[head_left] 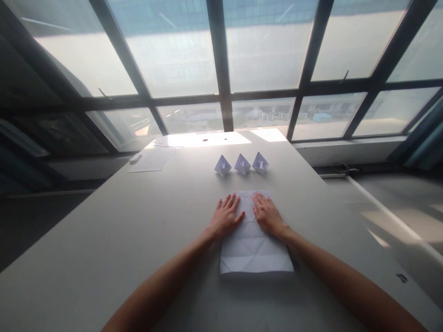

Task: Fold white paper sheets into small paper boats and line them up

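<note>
A creased sheet of white paper (254, 253) lies on the table in front of me, with fold lines crossing it and its near edge slightly raised. My left hand (226, 216) rests flat on its upper left side, fingers spread. On the upper right side lies my right hand (268, 214), palm down, its fingers stretched out and closer together. Neither hand grasps anything. Just past the sheet stand three folded paper shapes in a row: a left one (222, 166), a middle one (242, 164) and a right one (260, 163).
The white table (138, 240) reaches to the windows. At its far left are flat paper (152, 161) and a small white object (134, 158) I cannot identify. A small dark mark or item (402, 278) is near the right edge. A cable (341, 168) lies beyond the table.
</note>
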A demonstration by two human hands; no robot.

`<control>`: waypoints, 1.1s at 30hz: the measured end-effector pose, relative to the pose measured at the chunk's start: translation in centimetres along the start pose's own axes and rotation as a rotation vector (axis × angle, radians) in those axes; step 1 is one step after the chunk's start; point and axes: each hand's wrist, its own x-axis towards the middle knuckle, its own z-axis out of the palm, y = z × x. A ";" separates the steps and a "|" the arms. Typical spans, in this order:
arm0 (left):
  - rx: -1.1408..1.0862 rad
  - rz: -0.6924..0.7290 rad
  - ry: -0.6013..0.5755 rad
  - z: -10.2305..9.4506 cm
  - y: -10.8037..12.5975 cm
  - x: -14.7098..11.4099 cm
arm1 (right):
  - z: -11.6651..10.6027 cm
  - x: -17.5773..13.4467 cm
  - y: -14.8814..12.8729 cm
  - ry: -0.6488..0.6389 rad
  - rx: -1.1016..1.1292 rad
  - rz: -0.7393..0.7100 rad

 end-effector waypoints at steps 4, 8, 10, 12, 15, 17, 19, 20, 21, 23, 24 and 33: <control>0.014 -0.011 0.008 -0.2 -0.6 0.0 | -0.4 0.1 1.2 -0.025 -0.002 -0.001; 0.017 -0.021 -0.008 -0.3 -0.8 0.1 | -0.7 -0.2 2.5 -0.018 -0.021 0.050; 0.015 -0.023 -0.018 -0.3 -0.9 0.2 | -0.7 -0.3 2.7 -0.012 -0.025 0.070; 0.012 -0.028 -0.026 -0.2 -0.9 0.3 | -0.6 -0.3 2.8 -0.011 -0.026 0.082; 0.016 -0.029 -0.036 -0.2 -0.9 0.4 | -0.5 -0.3 2.8 -0.010 -0.030 0.085; 0.031 -0.027 -0.044 -0.3 -1.0 0.4 | -0.5 -0.3 2.9 -0.011 -0.038 0.089; 0.052 -0.033 -0.058 -0.4 -1.1 0.5 | -0.5 -0.3 3.1 -0.007 -0.049 0.099; 0.062 -0.038 -0.065 -0.4 -1.1 0.5 | -0.5 -0.3 3.2 -0.005 -0.055 0.106; 0.068 -0.042 -0.071 -0.5 -1.1 0.5 | -0.5 -0.3 3.3 -0.002 -0.061 0.114; 0.074 -0.047 -0.079 -0.5 -1.1 0.5 | -0.5 -0.3 3.4 0.001 -0.070 0.130; 0.076 -0.048 -0.079 -0.6 -1.1 0.5 | -0.5 -0.3 3.4 0.000 -0.072 0.135; 0.073 -0.059 -0.077 -0.5 -1.1 0.6 | -0.5 -0.3 3.4 0.007 -0.050 0.148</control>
